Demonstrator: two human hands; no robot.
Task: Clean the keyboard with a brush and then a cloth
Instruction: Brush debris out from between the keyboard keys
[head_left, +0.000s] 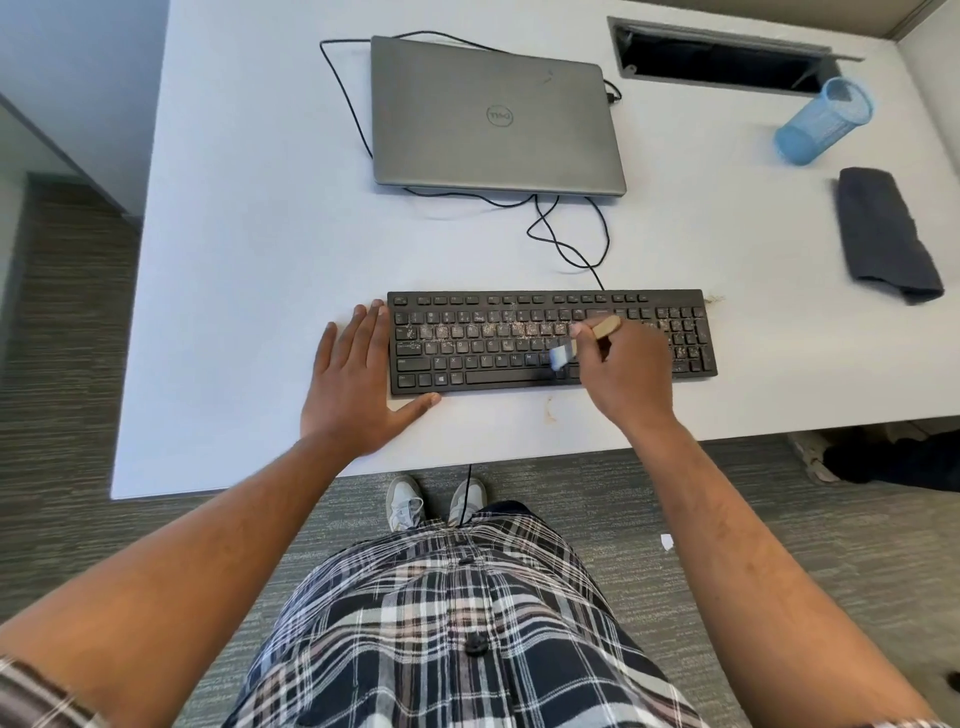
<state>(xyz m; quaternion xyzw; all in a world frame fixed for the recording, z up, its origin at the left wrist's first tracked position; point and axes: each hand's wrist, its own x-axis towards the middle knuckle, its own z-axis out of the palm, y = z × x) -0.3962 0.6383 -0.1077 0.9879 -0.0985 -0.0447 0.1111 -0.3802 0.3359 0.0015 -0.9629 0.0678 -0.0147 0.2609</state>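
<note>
Keyboard (550, 340): near the table's (249, 234) front edge, crumbs on its upper rows and right end.
Brush (563, 356): bristles on the lower key rows, likely sweeping crumbs off.
Right hand (623, 374): fingers wrapped round the brush handle.
Left hand (358, 384): flat, fingers straight, against the keyboard's left end, probably steadying it.
Cloth (885, 234): folded at the right edge, unused.
Cup (823, 122): blue mesh, near the back right corner; appears empty.

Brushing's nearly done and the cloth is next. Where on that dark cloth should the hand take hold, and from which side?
Probably pinch the dark cloth at its near, rumpled end, where the folded layers lift off the desk and give an edge to grab. Come from above on the keyboard side. It lies flat and apart from the blue mesh cup. The right hand is nearest but holds the brush.
</note>
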